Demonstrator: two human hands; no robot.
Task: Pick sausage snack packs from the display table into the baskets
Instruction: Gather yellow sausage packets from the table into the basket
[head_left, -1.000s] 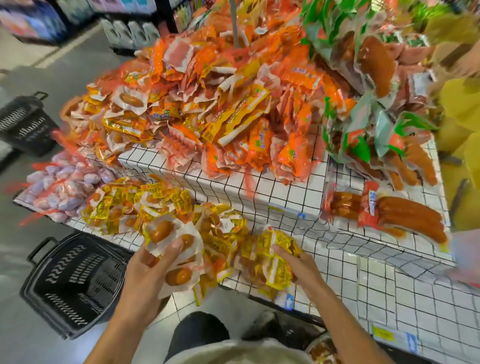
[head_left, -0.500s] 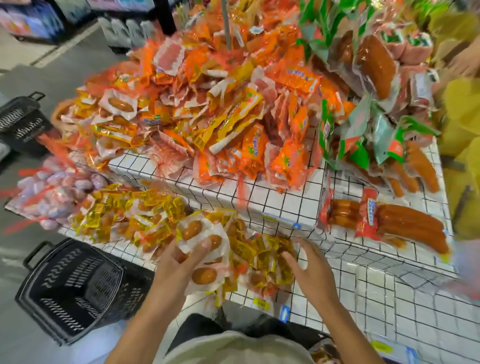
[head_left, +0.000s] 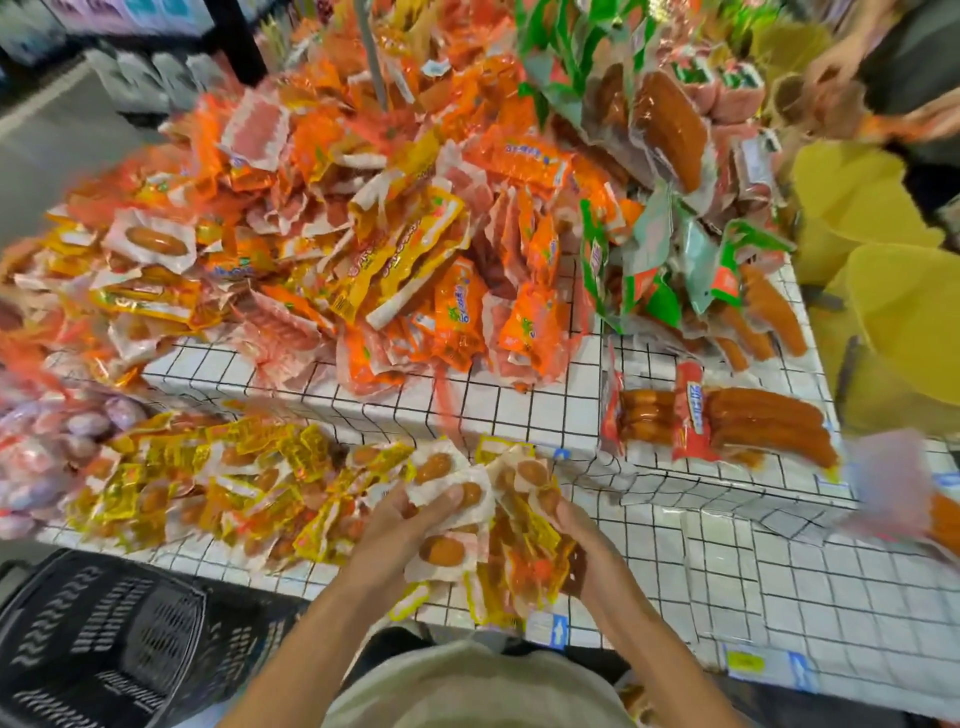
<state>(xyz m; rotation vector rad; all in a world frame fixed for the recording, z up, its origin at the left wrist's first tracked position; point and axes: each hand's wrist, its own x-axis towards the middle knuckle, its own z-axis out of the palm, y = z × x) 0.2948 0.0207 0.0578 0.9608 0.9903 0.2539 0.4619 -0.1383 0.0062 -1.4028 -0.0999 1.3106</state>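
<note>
My left hand (head_left: 395, 535) grips a bunch of white sausage snack packs (head_left: 448, 545) with round brown sausages showing, held at the front edge of the display table (head_left: 779, 597). My right hand (head_left: 582, 545) curls round yellow snack packs (head_left: 524, 566) right beside that bunch, so the two handfuls touch. More yellow and white snack packs (head_left: 218, 483) lie in a row along the lower tier to the left. A black shopping basket (head_left: 98, 644) stands on the floor at the lower left, below the table edge.
A big heap of orange sausage packs (head_left: 363, 234) covers the upper tier, green packs (head_left: 649, 249) to its right. A red-banded pack of long sausages (head_left: 722, 421) lies at the right. Purple-white packs (head_left: 47, 457) sit far left. Another person's hands (head_left: 852, 67) work at the top right.
My left hand has carried its white packs to the right, up against my right hand. My right hand has closed on yellow packs near the table's front edge. The view has shifted right.
</note>
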